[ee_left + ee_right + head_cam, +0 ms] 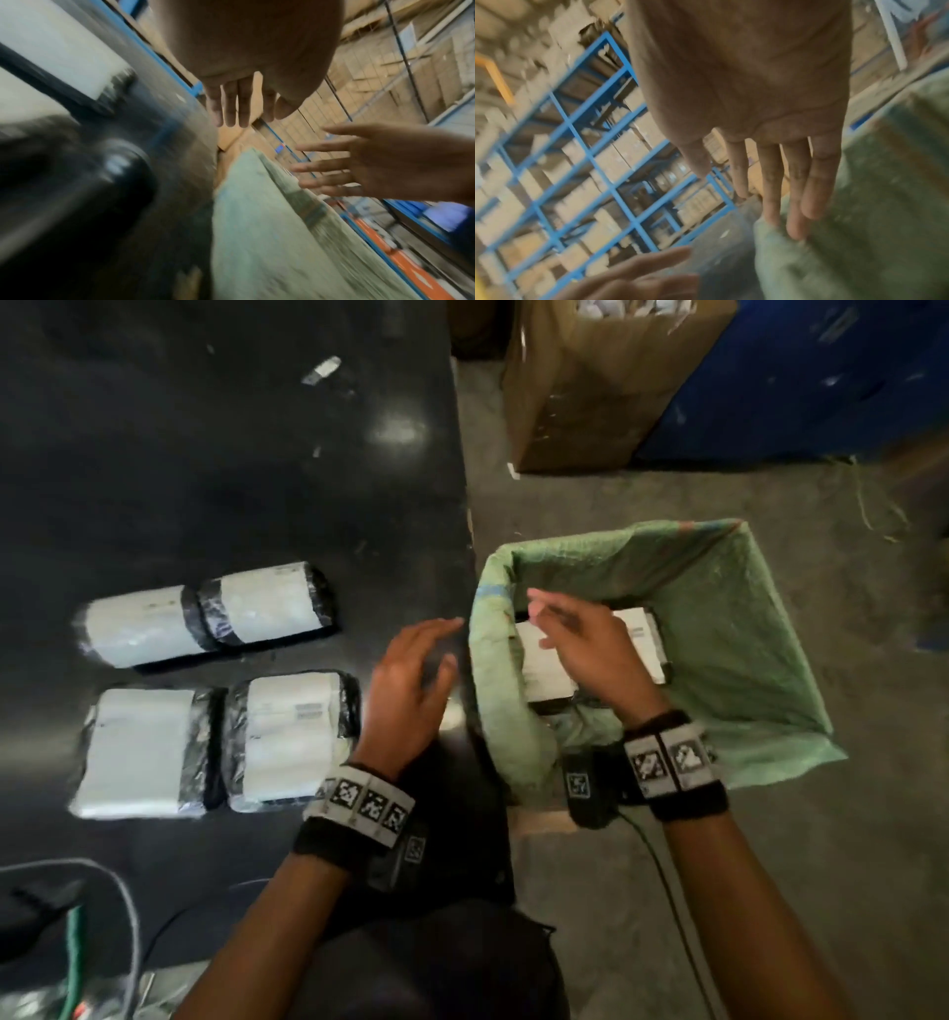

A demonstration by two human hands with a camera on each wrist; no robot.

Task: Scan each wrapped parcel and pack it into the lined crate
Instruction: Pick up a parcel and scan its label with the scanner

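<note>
Though both wrist views are motion-smeared, head view stays readable. Crate (739, 629) itself hidden under green liner (513, 706); packed parcel (544, 670) at its bottom partly covered by right hand (585, 649). Right hand: over crate, fingers straight and spread, holding nothing. Left hand (411, 690): over black table (231, 454) edge just left of crate, fingers loosely extended, empty. Four wrapped parcels (292, 742) lie on table, left of hands.

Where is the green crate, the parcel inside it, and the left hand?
Crate (760, 618), head view, green lining on far wall.
Parcel (539, 660), head view, white label.
Left hand (405, 695), head view, back of hand.
</note>
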